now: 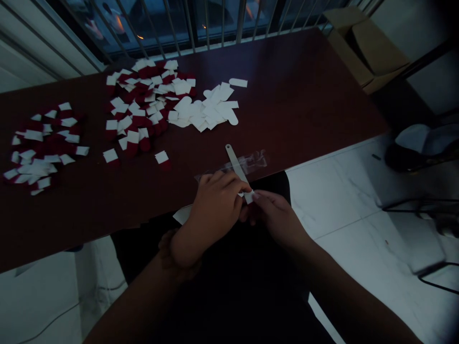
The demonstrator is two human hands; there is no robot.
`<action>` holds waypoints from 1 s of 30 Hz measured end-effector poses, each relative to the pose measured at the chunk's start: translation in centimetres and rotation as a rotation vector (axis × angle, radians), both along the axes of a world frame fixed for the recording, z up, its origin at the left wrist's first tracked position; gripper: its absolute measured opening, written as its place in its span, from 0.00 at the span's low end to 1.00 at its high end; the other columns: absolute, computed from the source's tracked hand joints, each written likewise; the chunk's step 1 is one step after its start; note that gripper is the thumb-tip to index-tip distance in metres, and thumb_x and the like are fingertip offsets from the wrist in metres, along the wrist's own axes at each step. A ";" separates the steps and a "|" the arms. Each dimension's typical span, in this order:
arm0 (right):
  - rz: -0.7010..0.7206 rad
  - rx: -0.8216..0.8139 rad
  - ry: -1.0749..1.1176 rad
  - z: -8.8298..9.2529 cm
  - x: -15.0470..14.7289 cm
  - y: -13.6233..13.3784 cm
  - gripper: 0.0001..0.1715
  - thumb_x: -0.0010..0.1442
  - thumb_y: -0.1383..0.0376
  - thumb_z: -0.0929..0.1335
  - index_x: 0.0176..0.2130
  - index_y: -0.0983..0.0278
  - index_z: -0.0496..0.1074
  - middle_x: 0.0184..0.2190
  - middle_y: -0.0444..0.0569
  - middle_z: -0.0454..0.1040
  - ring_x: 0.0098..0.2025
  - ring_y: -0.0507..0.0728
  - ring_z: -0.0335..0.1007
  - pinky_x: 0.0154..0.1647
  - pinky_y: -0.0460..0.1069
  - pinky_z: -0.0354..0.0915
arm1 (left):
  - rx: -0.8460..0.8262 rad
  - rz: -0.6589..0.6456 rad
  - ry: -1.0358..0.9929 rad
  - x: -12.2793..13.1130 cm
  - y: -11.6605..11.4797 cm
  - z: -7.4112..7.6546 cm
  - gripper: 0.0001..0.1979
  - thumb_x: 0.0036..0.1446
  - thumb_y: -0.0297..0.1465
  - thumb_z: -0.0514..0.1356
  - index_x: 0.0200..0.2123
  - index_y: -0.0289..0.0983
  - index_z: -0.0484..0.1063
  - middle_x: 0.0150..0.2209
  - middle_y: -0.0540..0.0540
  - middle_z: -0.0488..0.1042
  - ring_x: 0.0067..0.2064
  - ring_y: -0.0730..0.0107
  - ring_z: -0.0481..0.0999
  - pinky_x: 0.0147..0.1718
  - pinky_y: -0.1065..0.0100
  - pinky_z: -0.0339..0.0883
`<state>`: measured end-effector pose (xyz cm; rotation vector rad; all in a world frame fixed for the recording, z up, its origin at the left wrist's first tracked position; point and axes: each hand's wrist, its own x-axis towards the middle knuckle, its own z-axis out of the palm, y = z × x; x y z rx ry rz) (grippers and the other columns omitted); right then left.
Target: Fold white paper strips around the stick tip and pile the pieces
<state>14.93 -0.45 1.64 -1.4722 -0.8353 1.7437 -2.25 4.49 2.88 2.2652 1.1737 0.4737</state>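
My left hand [215, 205] and my right hand [276, 217] meet at the near edge of a dark red table [304, 95]. Both pinch a small white piece [248, 196] between their fingertips. A thin grey strip [234, 162] runs up from the left hand's fingers onto the table, lying over a clear plastic sleeve [251, 162]. A white corner [182, 215] pokes out beside my left wrist.
A heap of plain white cut-outs [206, 110] lies mid-table. Beside it sits a pile of red-and-white pieces [143, 105], and another such pile [43, 148] lies at the far left. A cardboard box [366, 48] stands at the right end; window bars run behind.
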 end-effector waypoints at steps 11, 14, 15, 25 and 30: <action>-0.039 -0.030 0.079 -0.3 0.7 -0.1 0.17 0.70 0.54 0.67 0.39 0.62 0.80 0.30 0.48 0.81 0.31 0.55 0.74 0.33 0.50 0.66 | 0.160 0.086 -0.137 -1.0 -2.0 -0.3 0.12 0.65 0.23 0.56 0.48 0.38 0.75 0.43 0.44 0.79 0.43 0.61 0.78 0.45 0.57 0.68; 0.050 -0.045 0.083 -0.1 1.1 -0.9 0.17 0.71 0.55 0.67 0.41 0.63 0.81 0.31 0.50 0.82 0.33 0.56 0.77 0.33 0.50 0.67 | 0.240 0.150 -0.181 -1.2 -4.0 -1.3 0.10 0.68 0.27 0.60 0.50 0.37 0.75 0.42 0.44 0.80 0.43 0.61 0.79 0.43 0.59 0.72; 0.070 -0.044 0.078 -0.1 1.1 -1.1 0.17 0.71 0.55 0.67 0.41 0.63 0.81 0.31 0.49 0.82 0.33 0.56 0.77 0.33 0.49 0.67 | 0.255 0.158 -0.171 -1.2 -4.5 -1.7 0.11 0.68 0.29 0.61 0.53 0.36 0.74 0.44 0.43 0.81 0.44 0.61 0.80 0.44 0.60 0.74; 0.093 0.006 0.024 0.1 0.7 -0.8 0.18 0.72 0.57 0.65 0.37 0.63 0.80 0.27 0.48 0.81 0.30 0.54 0.74 0.33 0.49 0.66 | 0.147 0.258 -0.349 0.0 -5.4 -4.0 0.10 0.68 0.31 0.64 0.50 0.39 0.80 0.41 0.45 0.84 0.42 0.63 0.83 0.43 0.62 0.77; 0.070 -0.006 0.015 -0.2 0.9 -0.9 0.16 0.72 0.56 0.66 0.41 0.62 0.79 0.26 0.47 0.81 0.29 0.55 0.76 0.32 0.50 0.66 | -0.660 0.581 -0.714 1.4 -4.6 -3.4 0.13 0.66 0.40 0.64 0.41 0.38 0.82 0.31 0.47 0.81 0.30 0.70 0.77 0.29 0.70 0.70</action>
